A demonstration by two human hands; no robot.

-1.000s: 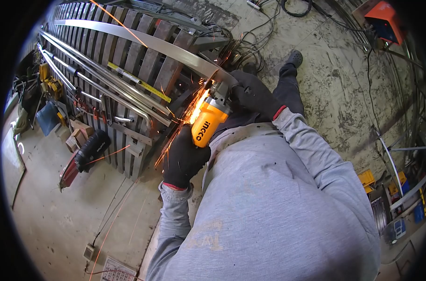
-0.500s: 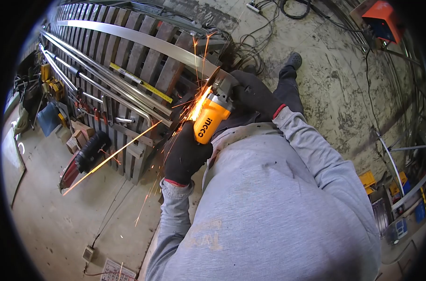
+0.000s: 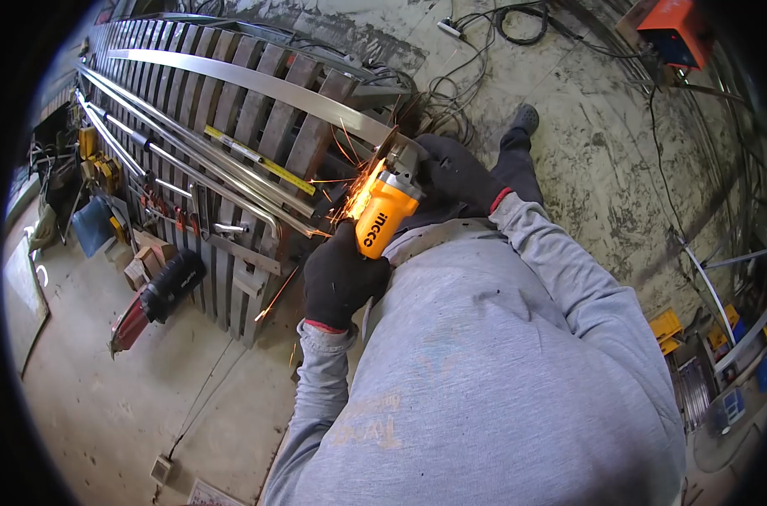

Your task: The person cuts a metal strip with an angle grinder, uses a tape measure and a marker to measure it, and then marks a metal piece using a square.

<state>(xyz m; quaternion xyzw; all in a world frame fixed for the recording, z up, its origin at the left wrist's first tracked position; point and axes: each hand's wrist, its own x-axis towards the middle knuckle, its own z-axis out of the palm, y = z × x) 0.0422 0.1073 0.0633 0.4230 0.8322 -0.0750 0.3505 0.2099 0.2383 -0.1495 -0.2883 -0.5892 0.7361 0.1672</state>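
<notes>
An orange angle grinder (image 3: 386, 218) throws bright sparks (image 3: 367, 190) where its disc meets the near end of a long flat metal bar (image 3: 257, 84). My left hand (image 3: 343, 277), in a black glove with a red cuff, is closed around the rear of the grinder body. My right hand (image 3: 459, 173), gloved the same way, is closed at the grinder's head beside the guard; its fingertips are hidden. The bar lies across a slatted metal bench (image 3: 223, 63). Sparks partly cover the contact spot.
Shiny metal tubes (image 3: 206, 160) and a yellow level-like strip (image 3: 261, 158) lie on the bench. A black-and-red tool (image 3: 168, 287) stands by its near side. Cables (image 3: 463, 93) trail over the floor beyond, with an orange machine (image 3: 674, 35) at upper right.
The long spark streak toward the lower left is gone, and the spray is shorter. The view has shifted slightly; both hands keep their hold, with the grinder still at the bar's end.
</notes>
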